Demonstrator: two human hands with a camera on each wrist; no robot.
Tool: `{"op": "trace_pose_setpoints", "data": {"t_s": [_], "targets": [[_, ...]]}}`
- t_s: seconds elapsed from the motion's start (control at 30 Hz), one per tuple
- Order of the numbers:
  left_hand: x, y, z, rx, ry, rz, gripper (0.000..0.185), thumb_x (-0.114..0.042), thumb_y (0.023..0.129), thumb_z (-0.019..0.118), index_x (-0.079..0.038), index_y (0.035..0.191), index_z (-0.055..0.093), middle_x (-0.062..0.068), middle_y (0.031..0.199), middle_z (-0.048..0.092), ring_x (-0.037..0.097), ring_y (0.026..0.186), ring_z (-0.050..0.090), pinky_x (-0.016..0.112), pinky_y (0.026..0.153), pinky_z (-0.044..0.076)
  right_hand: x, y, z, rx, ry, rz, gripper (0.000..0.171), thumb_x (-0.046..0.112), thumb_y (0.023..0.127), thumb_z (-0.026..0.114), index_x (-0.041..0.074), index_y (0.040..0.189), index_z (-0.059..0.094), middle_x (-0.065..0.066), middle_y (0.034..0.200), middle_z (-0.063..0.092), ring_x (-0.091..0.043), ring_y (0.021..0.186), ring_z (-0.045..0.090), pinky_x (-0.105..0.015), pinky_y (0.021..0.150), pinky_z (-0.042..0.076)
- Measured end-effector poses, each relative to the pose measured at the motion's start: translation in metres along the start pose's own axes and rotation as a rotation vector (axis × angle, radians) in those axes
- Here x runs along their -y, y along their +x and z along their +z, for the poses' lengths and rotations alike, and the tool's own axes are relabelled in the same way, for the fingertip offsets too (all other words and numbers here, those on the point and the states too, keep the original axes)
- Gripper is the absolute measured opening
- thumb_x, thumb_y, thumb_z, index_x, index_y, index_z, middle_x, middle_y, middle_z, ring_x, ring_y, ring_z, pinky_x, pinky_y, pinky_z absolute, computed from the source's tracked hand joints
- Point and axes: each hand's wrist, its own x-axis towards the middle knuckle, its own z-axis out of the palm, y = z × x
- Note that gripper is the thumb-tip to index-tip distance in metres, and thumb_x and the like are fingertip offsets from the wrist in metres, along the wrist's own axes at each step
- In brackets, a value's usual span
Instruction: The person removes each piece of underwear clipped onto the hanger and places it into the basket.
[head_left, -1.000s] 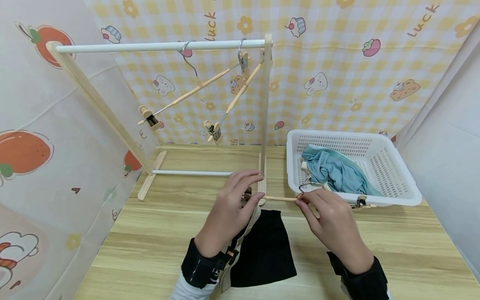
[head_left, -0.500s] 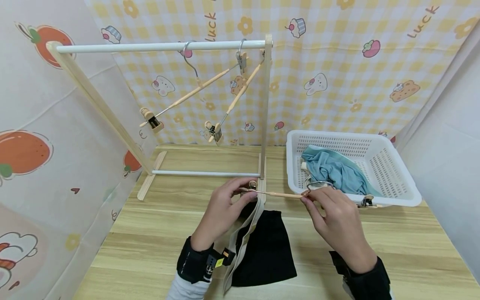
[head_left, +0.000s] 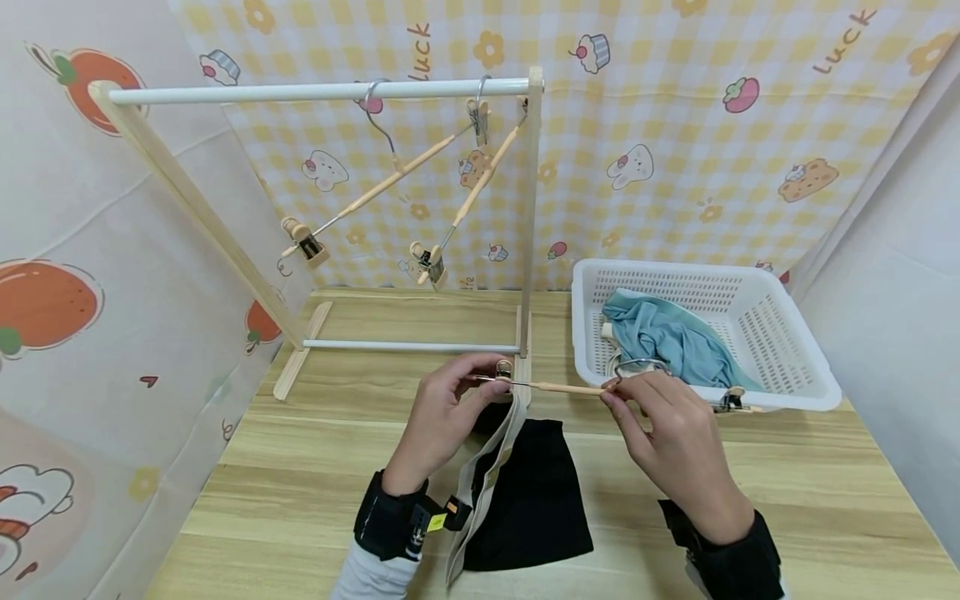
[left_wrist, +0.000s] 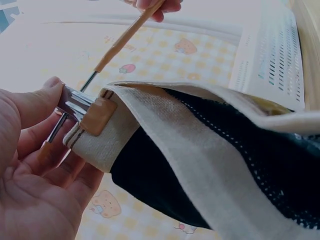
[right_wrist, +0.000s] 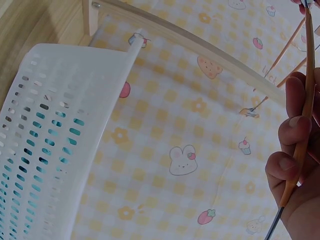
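Note:
My left hand pinches the left clip of a wooden clip hanger, thumb on its metal part. In the left wrist view, the clip's wooden pad lies against the corner of a beige waistband. The waistband belongs to a black garment, whose lower part lies on the table while this corner is raised. My right hand holds the hanger's middle near its hook, fingers curled round the bar in the right wrist view. The hanger's right clip bears no cloth.
A rack with a white rail stands at the back left, with clip hangers hung on it. Its right foot is just behind my left hand. Beyond my right hand, a white basket holds crumpled blue cloth.
The hanger and my right hand have shifted slightly right. My left hand has moved slightly left and down, and the waistband's corner now stands raised at the clip.

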Motion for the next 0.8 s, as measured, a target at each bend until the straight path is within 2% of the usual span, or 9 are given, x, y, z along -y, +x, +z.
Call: {"op": "trace_pose_setpoints", "data": {"t_s": [0.17,0.4,0.6,0.8], "targets": [[0.0015,-0.0001,0.0017,-0.023,0.022,0.032,0.024,-0.005,0.1,0.074,-0.002,0.124,0.075,0.011,0.113,0.079,0.024,0.109,0.075,0.033,0.097,0.063,0.0,-0.0001,-0.0006,0.013,0.001,0.008,0.052,0.045,0.115,0.051,0.005,0.095,0.078,-0.006,0.093,0.076,-0.019,0.077,0.066,-0.033,0.066,0.049],[0.0038,-0.001,0.005,-0.075,0.054,0.119,0.022,-0.002,0.098,0.075,-0.003,0.12,0.076,0.011,0.111,0.079,0.022,0.101,0.077,0.036,0.096,0.063,0.0012,0.0005,0.0007,0.003,0.015,0.012,0.053,0.046,0.115,0.051,0.005,0.095,0.078,-0.006,0.093,0.077,-0.018,0.077,0.066,-0.032,0.065,0.049],[0.0057,-0.0025,0.0061,-0.104,0.028,0.189,0.02,0.003,0.097,0.076,-0.003,0.115,0.077,0.012,0.109,0.079,0.021,0.099,0.076,0.032,0.092,0.062,0.0024,0.0016,0.003,-0.035,0.016,-0.028,0.052,0.046,0.114,0.051,0.006,0.095,0.079,-0.005,0.091,0.076,-0.014,0.074,0.063,-0.03,0.062,0.048],[0.0057,-0.0023,0.0066,-0.129,0.015,0.215,0.019,0.006,0.094,0.077,-0.001,0.112,0.077,0.014,0.106,0.079,0.017,0.093,0.076,0.026,0.085,0.061,0.0028,0.0002,0.0005,0.018,0.02,0.017,0.052,0.047,0.114,0.051,0.006,0.096,0.078,-0.005,0.092,0.076,-0.015,0.077,0.063,-0.031,0.066,0.049]]}}
